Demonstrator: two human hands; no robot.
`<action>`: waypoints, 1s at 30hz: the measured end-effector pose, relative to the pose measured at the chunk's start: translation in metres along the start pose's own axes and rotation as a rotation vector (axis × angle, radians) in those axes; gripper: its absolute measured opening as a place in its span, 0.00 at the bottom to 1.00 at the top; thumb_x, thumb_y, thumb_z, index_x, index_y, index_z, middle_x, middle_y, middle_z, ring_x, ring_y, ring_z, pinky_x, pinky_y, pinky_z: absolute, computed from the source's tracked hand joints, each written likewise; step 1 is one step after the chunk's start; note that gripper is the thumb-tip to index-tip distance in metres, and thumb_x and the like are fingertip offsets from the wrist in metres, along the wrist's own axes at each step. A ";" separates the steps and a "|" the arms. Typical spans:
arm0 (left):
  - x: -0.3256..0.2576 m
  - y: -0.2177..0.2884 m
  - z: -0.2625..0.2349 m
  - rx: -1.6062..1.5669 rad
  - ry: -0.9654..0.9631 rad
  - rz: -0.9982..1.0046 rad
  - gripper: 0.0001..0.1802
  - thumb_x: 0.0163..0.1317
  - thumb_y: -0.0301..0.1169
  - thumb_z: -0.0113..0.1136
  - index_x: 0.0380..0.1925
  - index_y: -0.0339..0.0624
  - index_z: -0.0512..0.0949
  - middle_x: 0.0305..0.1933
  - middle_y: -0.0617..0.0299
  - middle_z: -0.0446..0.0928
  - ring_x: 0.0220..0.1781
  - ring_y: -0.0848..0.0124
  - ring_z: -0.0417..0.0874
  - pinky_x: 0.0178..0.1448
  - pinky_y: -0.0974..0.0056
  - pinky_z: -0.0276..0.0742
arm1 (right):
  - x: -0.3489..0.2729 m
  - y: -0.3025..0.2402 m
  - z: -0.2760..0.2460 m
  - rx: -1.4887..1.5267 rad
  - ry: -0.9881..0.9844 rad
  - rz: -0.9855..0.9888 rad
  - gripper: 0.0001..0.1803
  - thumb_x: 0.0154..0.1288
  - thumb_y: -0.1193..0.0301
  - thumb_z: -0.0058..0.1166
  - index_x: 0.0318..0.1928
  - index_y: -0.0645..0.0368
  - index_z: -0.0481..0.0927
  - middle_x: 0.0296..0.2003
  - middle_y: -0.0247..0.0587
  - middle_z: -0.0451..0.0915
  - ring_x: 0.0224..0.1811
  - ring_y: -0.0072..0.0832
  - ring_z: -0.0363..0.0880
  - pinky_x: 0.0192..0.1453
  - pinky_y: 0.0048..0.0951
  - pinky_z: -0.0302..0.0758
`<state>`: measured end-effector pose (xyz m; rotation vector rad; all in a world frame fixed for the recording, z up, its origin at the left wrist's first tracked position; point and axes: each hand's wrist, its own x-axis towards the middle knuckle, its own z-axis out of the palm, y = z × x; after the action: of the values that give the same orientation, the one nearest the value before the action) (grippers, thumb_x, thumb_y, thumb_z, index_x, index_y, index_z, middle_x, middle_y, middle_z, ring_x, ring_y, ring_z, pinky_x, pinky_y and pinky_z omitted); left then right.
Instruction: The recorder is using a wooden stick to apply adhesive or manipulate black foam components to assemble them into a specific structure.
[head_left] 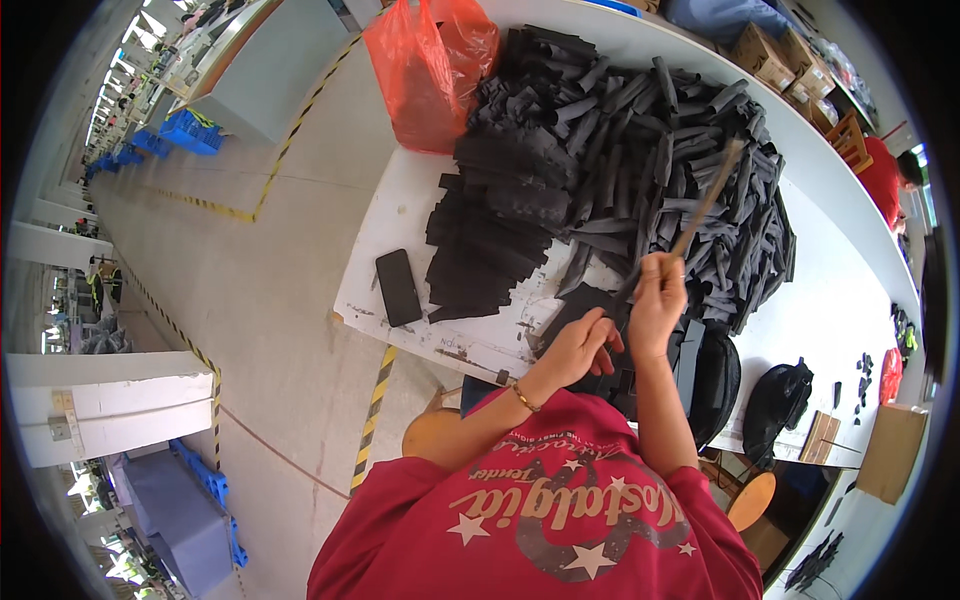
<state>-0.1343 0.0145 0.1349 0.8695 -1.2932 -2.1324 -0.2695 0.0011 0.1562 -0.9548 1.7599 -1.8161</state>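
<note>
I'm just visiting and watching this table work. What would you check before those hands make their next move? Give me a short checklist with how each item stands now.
1. Right hand grips the thin brown stick: ok, its fingers close around the lower end.
2. Left hand clear of the stick: ok, the two are apart.
3. Left hand empty: cannot tell, the fingers are curled and hide the palm.
4. Heap of dark strips in order: not ok, they lie loose at many angles.
5. Phone away from the hands: ok, it lies on the white table, to their left.
</note>
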 end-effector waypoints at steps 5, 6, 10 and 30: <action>-0.020 -0.014 -0.007 0.222 -0.118 -0.037 0.16 0.74 0.36 0.38 0.29 0.38 0.67 0.29 0.58 0.79 0.23 0.72 0.82 0.25 0.72 0.74 | 0.086 -0.039 -0.038 -0.017 0.458 0.093 0.16 0.72 0.61 0.50 0.32 0.61 0.75 0.22 0.28 0.69 0.22 0.14 0.65 0.24 0.20 0.62; -0.025 -0.031 -0.016 0.198 -0.065 -0.157 0.16 0.72 0.36 0.40 0.29 0.38 0.70 0.26 0.59 0.79 0.23 0.71 0.81 0.28 0.68 0.76 | 0.119 -0.039 -0.066 -0.042 0.473 0.023 0.18 0.71 0.60 0.50 0.31 0.63 0.74 0.22 0.29 0.69 0.24 0.18 0.67 0.28 0.22 0.64; -0.004 -0.050 -0.105 0.971 0.574 0.497 0.05 0.58 0.28 0.59 0.35 0.42 0.78 0.29 0.56 0.74 0.30 0.62 0.78 0.36 0.61 0.75 | 0.187 -0.029 -0.118 -0.576 0.278 -0.200 0.24 0.72 0.54 0.46 0.34 0.66 0.77 0.23 0.33 0.70 0.28 0.23 0.67 0.35 0.27 0.65; 0.032 -0.022 -0.215 1.260 0.296 0.479 0.04 0.47 0.30 0.68 0.26 0.50 0.84 0.32 0.66 0.71 0.40 0.64 0.71 0.45 0.61 0.70 | -0.018 0.076 -0.056 -0.784 -0.827 -0.231 0.09 0.64 0.68 0.53 0.42 0.55 0.80 0.31 0.45 0.81 0.32 0.44 0.81 0.34 0.40 0.77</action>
<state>0.0002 -0.1239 0.0322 1.0707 -2.3423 -0.6261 -0.3100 0.0449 0.0813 -1.9087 1.7911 -0.5553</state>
